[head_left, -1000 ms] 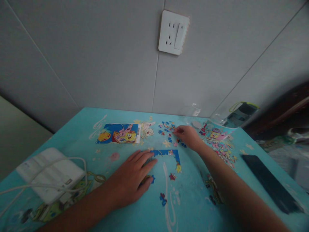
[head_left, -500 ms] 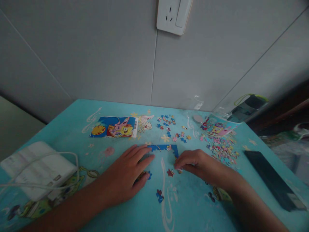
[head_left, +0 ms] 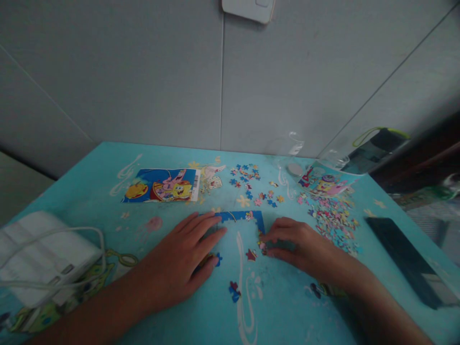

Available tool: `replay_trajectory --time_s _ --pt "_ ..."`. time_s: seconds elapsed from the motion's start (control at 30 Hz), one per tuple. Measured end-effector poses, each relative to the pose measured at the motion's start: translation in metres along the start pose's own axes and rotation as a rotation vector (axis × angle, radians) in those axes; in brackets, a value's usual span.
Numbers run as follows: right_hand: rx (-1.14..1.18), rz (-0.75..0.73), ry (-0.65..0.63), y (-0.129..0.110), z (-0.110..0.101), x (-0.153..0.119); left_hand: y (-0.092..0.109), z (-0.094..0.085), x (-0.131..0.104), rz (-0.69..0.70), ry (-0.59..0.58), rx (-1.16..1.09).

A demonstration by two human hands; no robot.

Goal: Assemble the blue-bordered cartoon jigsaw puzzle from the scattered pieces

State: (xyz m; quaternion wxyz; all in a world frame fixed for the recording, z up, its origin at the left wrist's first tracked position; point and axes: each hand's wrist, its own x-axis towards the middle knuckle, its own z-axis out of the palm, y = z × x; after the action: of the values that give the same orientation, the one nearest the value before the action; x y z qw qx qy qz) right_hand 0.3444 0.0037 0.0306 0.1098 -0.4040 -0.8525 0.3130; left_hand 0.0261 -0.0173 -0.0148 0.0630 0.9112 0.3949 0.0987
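My left hand (head_left: 194, 249) lies with spread fingers over the left part of a blue puzzle border (head_left: 235, 216), hiding some of it. At the border's right side, the thumb and fingertips of my right hand (head_left: 287, 239) are around a small multicoloured puzzle piece (head_left: 263, 247), touching it at the lower end of that side. A dark red star-shaped piece (head_left: 251, 255) lies between the hands. Nearer to me are joined blue and red pieces (head_left: 235, 292). Another blue piece (head_left: 218, 259) shows by my left thumb.
A printed picture card (head_left: 163, 185) and loose pieces (head_left: 246, 173) lie toward the wall. At right are a piece pile (head_left: 332, 218), a second picture sheet (head_left: 328, 179) and a dark flat bar (head_left: 406, 258). A white device (head_left: 50, 254) with a cable sits left.
The view has tilted down and shifted slightly. My right thumb and fingers have parted a little, and the small piece now shows against the lower end of the border's right side.
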Motion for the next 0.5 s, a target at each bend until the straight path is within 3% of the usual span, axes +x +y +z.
replay_trajectory --time_s 0.5 --pt "-0.071 0.029 -0.039 -0.0077 0.0019 -0.0013 0.0003 -0.0009 0.0000 0.027 0.017 0.042"
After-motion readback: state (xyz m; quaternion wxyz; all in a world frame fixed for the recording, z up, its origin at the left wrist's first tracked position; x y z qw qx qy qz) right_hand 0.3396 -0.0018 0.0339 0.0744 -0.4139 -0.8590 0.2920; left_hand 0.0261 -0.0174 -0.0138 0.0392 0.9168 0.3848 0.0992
